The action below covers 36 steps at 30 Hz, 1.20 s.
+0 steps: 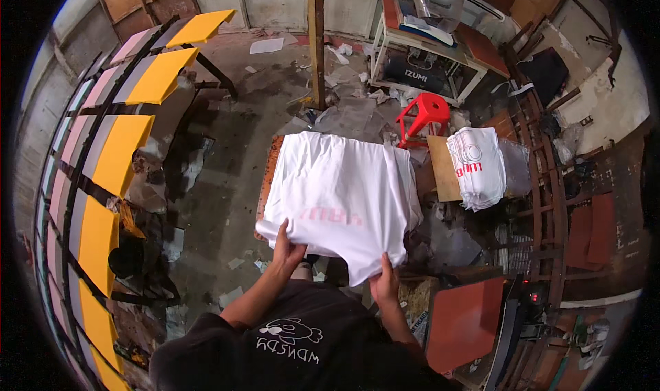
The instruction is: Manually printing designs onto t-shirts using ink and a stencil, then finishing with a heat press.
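Observation:
A white shirt [323, 185] with faint reddish print showing through lies spread over a low table in front of me. The table's worn orange edge [265, 197] peeks out on the left. My left hand [287, 251] pinches the near edge of the fabric at the left. With its thumb and fingers closed, my right hand [385, 282] grips the near right corner, where the cloth hangs past the table. The layers beneath the top fabric are mostly hidden.
A stack of printed white shirts [478, 169] sits on a board to the right, near a red plastic stool [424, 116]. Yellow-fronted panels [124, 147] form a long rack at left. Beyond the table stands a wooden post [315, 54]. A reddish flat board [464, 322] is close at lower right.

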Motion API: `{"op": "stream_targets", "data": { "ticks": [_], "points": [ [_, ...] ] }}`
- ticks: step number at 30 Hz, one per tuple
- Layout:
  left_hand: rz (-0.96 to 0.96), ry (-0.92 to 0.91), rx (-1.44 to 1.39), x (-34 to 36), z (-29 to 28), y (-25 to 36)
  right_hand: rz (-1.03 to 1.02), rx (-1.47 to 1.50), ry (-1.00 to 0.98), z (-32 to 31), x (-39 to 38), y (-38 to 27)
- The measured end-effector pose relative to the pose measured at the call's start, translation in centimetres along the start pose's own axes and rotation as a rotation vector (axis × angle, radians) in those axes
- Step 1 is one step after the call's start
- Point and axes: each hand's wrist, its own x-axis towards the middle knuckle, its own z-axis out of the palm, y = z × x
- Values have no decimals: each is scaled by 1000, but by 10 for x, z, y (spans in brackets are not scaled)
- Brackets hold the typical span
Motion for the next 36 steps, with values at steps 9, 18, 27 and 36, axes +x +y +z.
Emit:
{"op": "stream_targets", "data": {
  "ticks": [9,18,27,36],
  "points": [
    [-143,17,534,70,53,76,-92,-250,291,-6,95,-26],
    [462,-356,681,55,311,138,-549,-21,-153,187,136,-226],
    [673,-462,948,-129,209,119,-777,-251,14,90,-3,-174],
    [143,-212,1057,-203,40,106,-593,-80,492,-12,-110,-73]
  ]
}}
